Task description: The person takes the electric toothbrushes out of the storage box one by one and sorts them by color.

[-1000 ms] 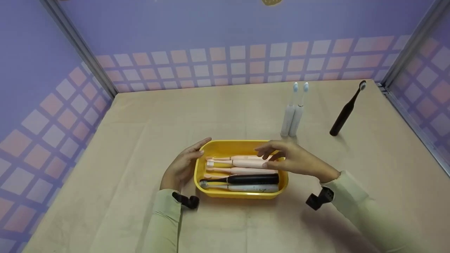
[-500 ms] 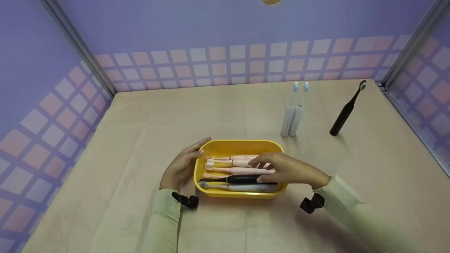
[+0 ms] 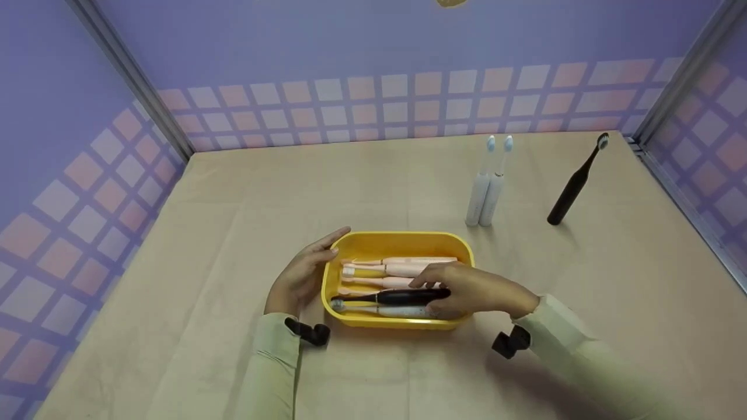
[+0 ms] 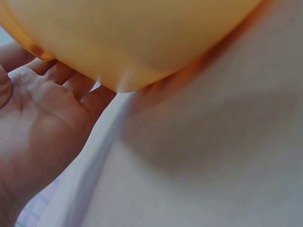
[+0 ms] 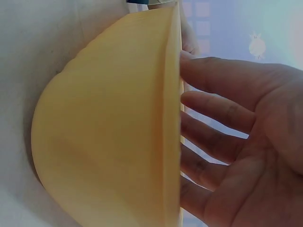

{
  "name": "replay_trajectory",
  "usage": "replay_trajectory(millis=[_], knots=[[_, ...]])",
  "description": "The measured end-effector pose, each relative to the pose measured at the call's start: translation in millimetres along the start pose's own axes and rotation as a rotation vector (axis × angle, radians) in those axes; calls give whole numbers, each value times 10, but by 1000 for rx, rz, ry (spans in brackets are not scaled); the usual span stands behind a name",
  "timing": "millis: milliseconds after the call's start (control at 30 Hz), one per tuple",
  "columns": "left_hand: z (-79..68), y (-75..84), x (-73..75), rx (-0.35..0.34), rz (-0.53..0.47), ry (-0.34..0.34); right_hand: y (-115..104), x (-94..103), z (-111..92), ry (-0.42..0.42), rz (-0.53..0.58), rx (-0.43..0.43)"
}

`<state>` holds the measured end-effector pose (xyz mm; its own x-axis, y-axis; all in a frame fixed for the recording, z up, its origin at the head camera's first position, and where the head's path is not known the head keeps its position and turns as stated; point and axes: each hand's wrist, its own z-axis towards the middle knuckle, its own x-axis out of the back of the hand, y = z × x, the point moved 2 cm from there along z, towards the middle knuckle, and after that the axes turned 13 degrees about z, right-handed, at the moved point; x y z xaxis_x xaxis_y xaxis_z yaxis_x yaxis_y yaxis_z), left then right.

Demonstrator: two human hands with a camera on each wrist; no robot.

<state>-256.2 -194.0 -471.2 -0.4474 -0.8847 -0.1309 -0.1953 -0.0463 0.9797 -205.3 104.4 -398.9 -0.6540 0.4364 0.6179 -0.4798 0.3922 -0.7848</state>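
Two white toothbrushes [image 3: 477, 198] stand far right, their faint markings unreadable. In the yellow basket [image 3: 402, 242], the black toothbrush [image 3: 402, 297] lies left-to-right, head left, between thumb and fingers of your right grip [image 3: 470, 290]; whether pinched, I cannot tell. Your left grip [image 3: 303, 271] rests loosely against the basket's left end.

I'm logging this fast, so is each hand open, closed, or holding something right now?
Left hand: holding the yellow basket.
Right hand: at the black toothbrush; whether it's gripping can't be told.
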Motion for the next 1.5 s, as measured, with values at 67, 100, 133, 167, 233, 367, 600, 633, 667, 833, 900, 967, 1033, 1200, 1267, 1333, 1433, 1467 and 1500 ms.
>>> replay_trajectory(millis=[67, 100, 133, 167, 233, 367, 600, 633, 667, 833, 900, 967, 1033, 1200, 1267, 1333, 1433, 1467, 1500], knots=[[-1, 2, -2, 0, -8, 3, -6, -10, 7, 2, -10, -9], [-2, 2, -3, -2, -10, 4, -5, -14, 9, 4, -11, -17], [-4, 4, -4, -5, -13, 4, -4, -18, 9, 5, -8, -29], [-5, 4, -4, -5, -16, 3, -1, -23, 8, 8, -12, -39], [-9, 6, -4, -8, -18, 1, 8, -35, 4, 13, -27, -63], [-17, 11, -1, -15, -2, -12, 20, -59, -8, 17, -77, -92], [-17, 18, -4, -17, 12, -28, 19, -79, 3, 27, -125, -70], [-14, 17, -2, -16, 10, -28, 21, -81, 6, 29, -132, -68], [-13, 16, -2, -14, 8, -26, 22, -84, 10, 30, -138, -66], [-6, 13, 1, -17, 4, -30, 35, -96, 25, 39, -174, -53], [-3, 11, 3, -20, 10, -34, 40, -100, 34, 42, -187, -49], [0, 11, 3, -22, 11, -35, 45, -104, 43, 44, -195, -50], [1, 10, 7, -22, 14, -34, 48, -109, 52, 43, -199, -57], [-3, 12, 5, -15, 6, -25, 55, -118, 68, 39, -186, -74], [-4, 11, 1, -11, -5, -18, 57, -120, 72, 38, -182, -76], [-5, 10, -3, -2, -17, -9, 57, -118, 72, 38, -186, -73], [-7, 5, -7, 9, -32, 0, 58, -117, 71, 41, -200, -66], [-7, 4, -7, 12, -33, 3, 58, -118, 71, 41, -204, -64], [-8, 4, -8, 13, -33, 4, 59, -118, 71, 41, -208, -61]])
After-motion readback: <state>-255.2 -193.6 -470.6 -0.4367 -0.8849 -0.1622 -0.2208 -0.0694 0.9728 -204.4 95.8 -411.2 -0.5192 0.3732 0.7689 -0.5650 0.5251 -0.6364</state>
